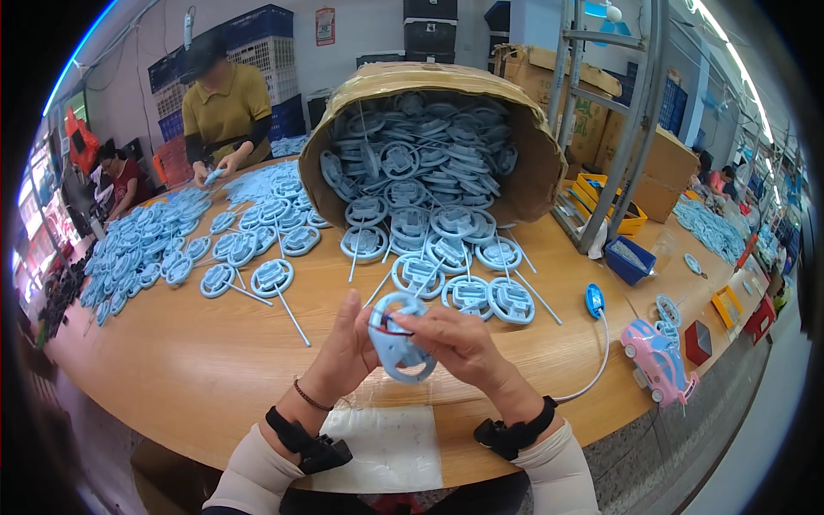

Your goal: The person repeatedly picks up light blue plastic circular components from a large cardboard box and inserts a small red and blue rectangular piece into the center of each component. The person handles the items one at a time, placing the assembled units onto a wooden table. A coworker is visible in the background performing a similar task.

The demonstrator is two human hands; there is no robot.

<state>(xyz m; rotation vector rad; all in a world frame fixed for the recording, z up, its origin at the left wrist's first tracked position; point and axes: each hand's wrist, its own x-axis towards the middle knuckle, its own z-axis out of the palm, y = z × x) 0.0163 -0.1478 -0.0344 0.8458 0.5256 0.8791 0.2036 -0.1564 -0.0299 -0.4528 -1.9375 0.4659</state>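
A light blue plastic toy steering wheel (pixel 399 350) is held up above the front of the table. My left hand (pixel 342 356) grips its left rim, thumb pointing up. My right hand (pixel 461 343) is closed at the wheel's centre, its fingertips at a thin dark red wire (pixel 396 332) that crosses the hub. Just beyond my hands lie several more such wheels (pixel 421 273), many with a thin light blue rod or tube attached. They spill from a large cardboard box (pixel 536 184) tipped on its side, heaped with the same parts.
Heaps of blue wheels (pixel 142 245) cover the table's left side, where a co-worker (pixel 225 107) handles one. To the right are a blue handset on a white cable (pixel 595 300), a pink toy car (pixel 659 360), a blue bin (pixel 629 260) and a metal frame (pixel 614 172).
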